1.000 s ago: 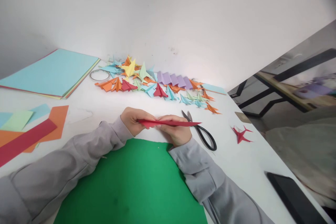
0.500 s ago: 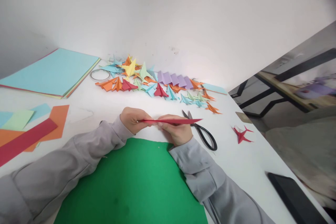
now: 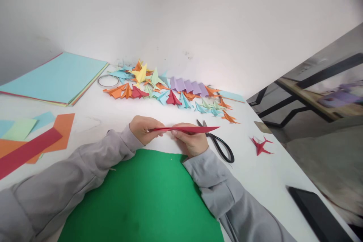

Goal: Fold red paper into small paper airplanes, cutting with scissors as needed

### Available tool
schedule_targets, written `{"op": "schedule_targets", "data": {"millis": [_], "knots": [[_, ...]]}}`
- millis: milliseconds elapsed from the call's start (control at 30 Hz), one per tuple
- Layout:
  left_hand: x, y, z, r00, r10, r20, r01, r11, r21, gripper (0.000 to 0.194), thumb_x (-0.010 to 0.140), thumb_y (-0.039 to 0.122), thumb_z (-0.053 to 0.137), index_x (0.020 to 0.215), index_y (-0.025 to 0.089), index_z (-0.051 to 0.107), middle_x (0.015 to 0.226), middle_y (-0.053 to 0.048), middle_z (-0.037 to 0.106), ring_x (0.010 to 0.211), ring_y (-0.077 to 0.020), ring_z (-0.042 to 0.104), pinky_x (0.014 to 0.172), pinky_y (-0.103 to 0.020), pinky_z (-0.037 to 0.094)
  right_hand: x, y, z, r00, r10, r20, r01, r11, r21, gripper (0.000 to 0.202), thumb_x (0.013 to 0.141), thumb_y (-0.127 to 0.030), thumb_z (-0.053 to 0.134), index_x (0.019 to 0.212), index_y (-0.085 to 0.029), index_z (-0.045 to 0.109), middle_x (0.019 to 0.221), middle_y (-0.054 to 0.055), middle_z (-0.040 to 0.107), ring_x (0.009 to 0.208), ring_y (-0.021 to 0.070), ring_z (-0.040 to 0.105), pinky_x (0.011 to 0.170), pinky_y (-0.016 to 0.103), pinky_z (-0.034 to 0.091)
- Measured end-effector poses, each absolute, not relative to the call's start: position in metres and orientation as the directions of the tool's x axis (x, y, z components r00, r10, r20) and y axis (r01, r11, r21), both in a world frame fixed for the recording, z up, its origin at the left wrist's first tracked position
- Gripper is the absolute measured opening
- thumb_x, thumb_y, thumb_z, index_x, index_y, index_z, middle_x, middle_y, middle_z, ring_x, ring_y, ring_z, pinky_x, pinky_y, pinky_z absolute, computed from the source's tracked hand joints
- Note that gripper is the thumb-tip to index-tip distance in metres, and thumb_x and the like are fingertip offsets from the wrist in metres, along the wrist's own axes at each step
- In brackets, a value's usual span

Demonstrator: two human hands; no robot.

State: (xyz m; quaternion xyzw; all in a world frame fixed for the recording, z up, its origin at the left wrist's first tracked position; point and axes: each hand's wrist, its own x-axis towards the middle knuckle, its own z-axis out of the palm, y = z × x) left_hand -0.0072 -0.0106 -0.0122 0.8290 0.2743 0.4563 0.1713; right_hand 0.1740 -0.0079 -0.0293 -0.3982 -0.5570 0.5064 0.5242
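Note:
A strip of red paper (image 3: 198, 129) is held up nearly edge-on, its pointed end reaching to the right. My left hand (image 3: 146, 127) pinches its left end between thumb and fingers. Around the middle, my right hand (image 3: 190, 141) grips it with the thumb in front and the fingers mostly behind the paper. Both hands are above the far edge of a green sheet (image 3: 147, 196). Just right of my right hand lies a pair of black-handled scissors (image 3: 221, 145), partly hidden by the paper.
Folded paper pieces (image 3: 170, 90) in several colours line the wall. A stack of coloured sheets (image 3: 56, 79) and a wire ring (image 3: 108, 81) lie at the back left; cut strips (image 3: 28, 147) at the left. A red folded figure (image 3: 261, 146) and black tablet-like device (image 3: 317, 211) lie right.
The red paper has tilted up slightly at its right end. My right thumb has shifted a little, and both hands stay in almost the same place.

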Motion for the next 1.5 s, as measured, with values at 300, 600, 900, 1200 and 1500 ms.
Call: {"op": "schedule_targets", "data": {"millis": [300, 600, 900, 1200, 1500], "knots": [[-0.0104, -0.0092, -0.0175, 0.457, 0.656, 0.601, 0.298, -0.749, 0.591, 0.022, 0.078, 0.012, 0.046, 0.077, 0.014, 0.068, 0.069, -0.003, 0.07, 0.056, -0.0085, 0.063, 0.056, -0.017, 0.05, 0.1731, -0.007, -0.0318, -0.086, 0.981, 0.171, -0.06, 0.167, -0.984, 0.018, 0.054, -0.028, 0.077, 0.066, -0.017, 0.069, 0.049, 0.0, 0.06, 0.044, 0.0115, 0.05, 0.042, 0.026, 0.042], [-0.0088, -0.0127, -0.0153, 0.422, 0.718, 0.554, 0.286, -0.685, 0.67, 0.027, 0.084, 0.025, 0.045, 0.079, 0.016, 0.069, 0.063, -0.003, 0.069, 0.05, -0.0076, 0.061, 0.051, -0.016, 0.048, 0.1743, -0.0065, -0.0311, -0.096, 0.979, 0.179, -0.091, 0.171, -0.981, 0.013, 0.056, -0.024, 0.077, 0.064, -0.018, 0.069, 0.049, -0.002, 0.06, 0.045, 0.0101, 0.049, 0.044, 0.024, 0.038], [-0.0077, -0.0108, -0.0129, 0.358, 0.658, 0.662, 0.392, -0.75, 0.533, 0.018, 0.07, 0.031, 0.066, 0.067, 0.013, 0.069, 0.053, -0.003, 0.066, 0.045, -0.0085, 0.056, 0.046, -0.016, 0.042, 0.1732, -0.0075, -0.0335, -0.105, 0.98, 0.166, -0.172, 0.147, -0.974, 0.013, 0.056, -0.024, 0.077, 0.065, -0.019, 0.07, 0.05, -0.002, 0.06, 0.046, 0.0096, 0.049, 0.046, 0.025, 0.038], [-0.0092, -0.0075, -0.0172, 0.375, 0.605, 0.703, 0.286, -0.796, 0.533, 0.011, 0.072, 0.013, 0.058, 0.075, 0.013, 0.069, 0.063, -0.004, 0.07, 0.054, -0.0101, 0.064, 0.053, -0.016, 0.05, 0.1785, -0.0043, -0.0352, -0.132, 0.951, 0.28, -0.136, 0.262, -0.955, 0.013, 0.054, -0.018, 0.078, 0.064, -0.023, 0.071, 0.073, 0.002, 0.07, 0.069, 0.0168, 0.062, 0.066, 0.031, 0.05], [-0.0089, -0.0089, -0.0155, 0.363, 0.623, 0.693, 0.315, -0.782, 0.538, 0.012, 0.072, 0.015, 0.057, 0.073, 0.014, 0.069, 0.064, -0.004, 0.07, 0.055, -0.0109, 0.064, 0.053, -0.017, 0.051, 0.1771, -0.0054, -0.0322, -0.136, 0.951, 0.277, -0.112, 0.263, -0.958, 0.011, 0.055, -0.02, 0.078, 0.063, -0.023, 0.071, 0.072, 0.002, 0.069, 0.068, 0.017, 0.062, 0.068, 0.033, 0.05]]}}
